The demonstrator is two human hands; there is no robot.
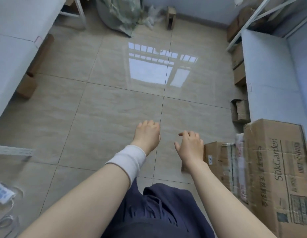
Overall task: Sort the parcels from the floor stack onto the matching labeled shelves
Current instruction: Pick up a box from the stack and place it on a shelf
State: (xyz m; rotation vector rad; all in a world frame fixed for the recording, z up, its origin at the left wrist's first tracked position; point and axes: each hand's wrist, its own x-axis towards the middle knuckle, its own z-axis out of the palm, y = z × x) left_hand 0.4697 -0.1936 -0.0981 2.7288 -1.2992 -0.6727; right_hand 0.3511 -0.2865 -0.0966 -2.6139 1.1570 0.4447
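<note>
Both my arms reach forward over the tiled floor (pixel 115 103). My left hand (pixel 147 133), with a white band on its wrist, hangs with fingers curled down and holds nothing. My right hand (pixel 190 145) is spread, fingers apart, empty. The floor stack of parcels stands at my lower right: a large printed cardboard box (pixel 276 169), a taped parcel (pixel 233 162) beside it, and a small brown box (pixel 212 155) just right of my right hand. White shelves run along the left (pixel 13 54) and the right (pixel 266 69).
Small cardboard boxes sit under the left shelf (pixel 27 86) and under the right shelf (pixel 238 73). An open box (pixel 240 110) lies by the right shelf. A bundled plastic sack (pixel 120 12) and a small box (pixel 171 16) stand at the far wall. A power strip (pixel 1 194) lies lower left.
</note>
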